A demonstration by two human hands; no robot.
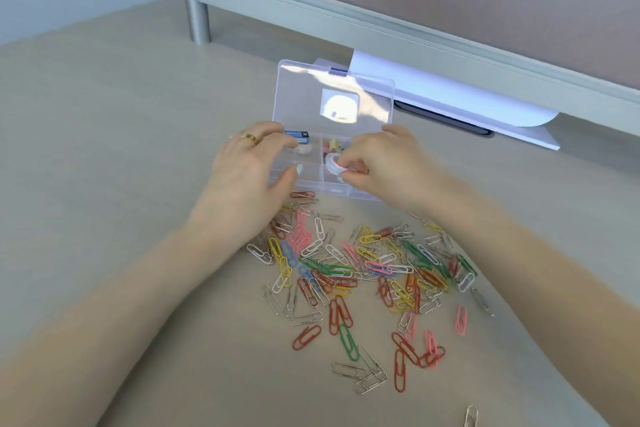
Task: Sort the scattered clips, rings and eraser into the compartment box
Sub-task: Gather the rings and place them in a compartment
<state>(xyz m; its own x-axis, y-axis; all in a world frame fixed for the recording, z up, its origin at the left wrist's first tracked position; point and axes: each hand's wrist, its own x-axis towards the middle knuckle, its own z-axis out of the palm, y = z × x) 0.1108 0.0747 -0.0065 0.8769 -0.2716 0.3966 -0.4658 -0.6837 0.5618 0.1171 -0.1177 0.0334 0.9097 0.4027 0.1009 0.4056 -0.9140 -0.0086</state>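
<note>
A clear plastic compartment box (313, 180) stands open on the table, its lid (304, 94) raised behind it. My left hand (252, 173) rests on the box's left side, fingers bent around its edge. Over the right-hand compartments, my right hand (381, 163) pinches pastel rings (333, 163) in pink and blue. A blue-sleeved eraser (296, 135) lies in the back left compartment. Small coloured pieces (334, 145) sit in the back right compartment. Many coloured and silver paper clips (360, 274) are scattered on the table in front of the box.
A grey partition rail (346, 21) with a round post (199, 19) runs across the back. White paper (450, 94) curls out under it, above a dark flat object (446, 120). One silver clip (471, 416) lies apart at the near edge.
</note>
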